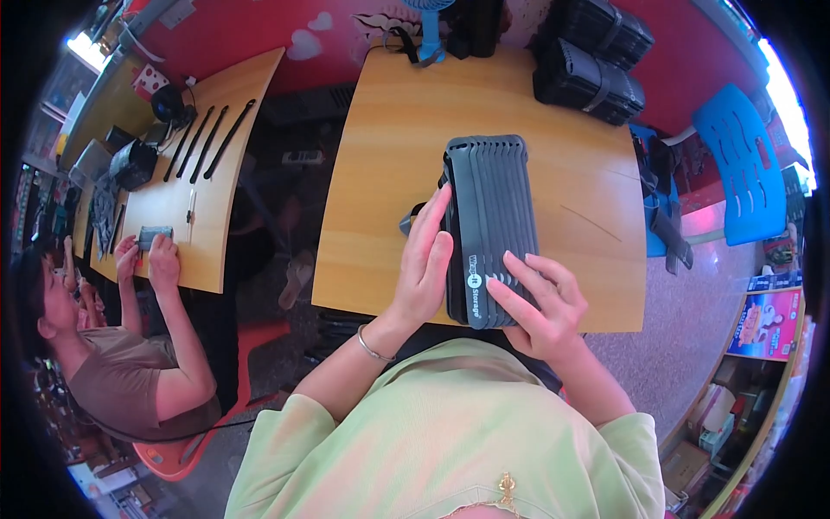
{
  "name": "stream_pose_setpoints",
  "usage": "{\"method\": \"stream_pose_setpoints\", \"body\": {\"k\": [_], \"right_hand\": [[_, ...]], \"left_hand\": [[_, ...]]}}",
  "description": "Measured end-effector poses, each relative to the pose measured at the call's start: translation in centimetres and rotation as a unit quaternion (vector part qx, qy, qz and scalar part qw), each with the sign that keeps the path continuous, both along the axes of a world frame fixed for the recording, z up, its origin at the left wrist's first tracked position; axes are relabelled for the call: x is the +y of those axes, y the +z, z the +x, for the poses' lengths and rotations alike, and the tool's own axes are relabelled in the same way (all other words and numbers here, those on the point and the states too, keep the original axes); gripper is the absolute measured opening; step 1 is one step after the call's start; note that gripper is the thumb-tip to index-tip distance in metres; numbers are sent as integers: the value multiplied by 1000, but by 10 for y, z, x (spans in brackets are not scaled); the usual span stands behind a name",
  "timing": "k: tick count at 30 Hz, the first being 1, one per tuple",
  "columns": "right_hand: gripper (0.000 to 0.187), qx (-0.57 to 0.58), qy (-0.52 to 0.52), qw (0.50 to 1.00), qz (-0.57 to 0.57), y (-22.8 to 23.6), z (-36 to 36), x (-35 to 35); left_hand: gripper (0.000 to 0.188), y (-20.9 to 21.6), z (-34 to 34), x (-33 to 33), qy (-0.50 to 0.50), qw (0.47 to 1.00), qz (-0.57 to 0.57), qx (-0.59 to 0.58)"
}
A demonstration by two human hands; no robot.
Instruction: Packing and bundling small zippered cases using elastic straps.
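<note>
A thick bundle of dark grey, flat straps (497,208) stands lengthwise over the wooden table in front of me, its layers packed side by side and their far ends rounded. White print marks the near end of the outer strap. My left hand (425,268) lies flat along the bundle's left side, fingers stretched out. At the near right end, my right hand (546,311) grips the bundle, with fingers over the top and part of the hand at the near edge. A dark strap loop (406,223) pokes out left of my left hand.
Two bound black bundles (596,82) sit at the table's far right corner. A blue fan (430,30) stands at the back. Blue chairs (739,164) are to the right. At left, a co-worker (130,372) handles a small dark piece at another table (207,251) bearing black straps (229,143).
</note>
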State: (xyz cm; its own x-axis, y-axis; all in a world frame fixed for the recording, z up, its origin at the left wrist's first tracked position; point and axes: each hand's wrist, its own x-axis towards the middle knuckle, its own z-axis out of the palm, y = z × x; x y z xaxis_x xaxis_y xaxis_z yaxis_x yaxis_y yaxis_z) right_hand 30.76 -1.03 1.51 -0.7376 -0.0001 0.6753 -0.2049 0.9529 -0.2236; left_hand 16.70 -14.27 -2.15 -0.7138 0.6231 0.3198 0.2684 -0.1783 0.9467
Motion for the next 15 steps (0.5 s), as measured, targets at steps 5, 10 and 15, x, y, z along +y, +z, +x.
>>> {"method": "stream_pose_setpoints", "body": {"k": [5,10,15], "right_hand": [[40,-10,-8,1000,5,1,2,-1],[40,-22,4,1000,1,-1,2,0],[38,-64,14,998,22,-10,6,4]], "left_hand": [[48,1,-1,0,4,1000,-7,4],[47,-2,-2,-1,3,1000,3,12],[47,-3,-3,2,2,1000,25,-1]]}}
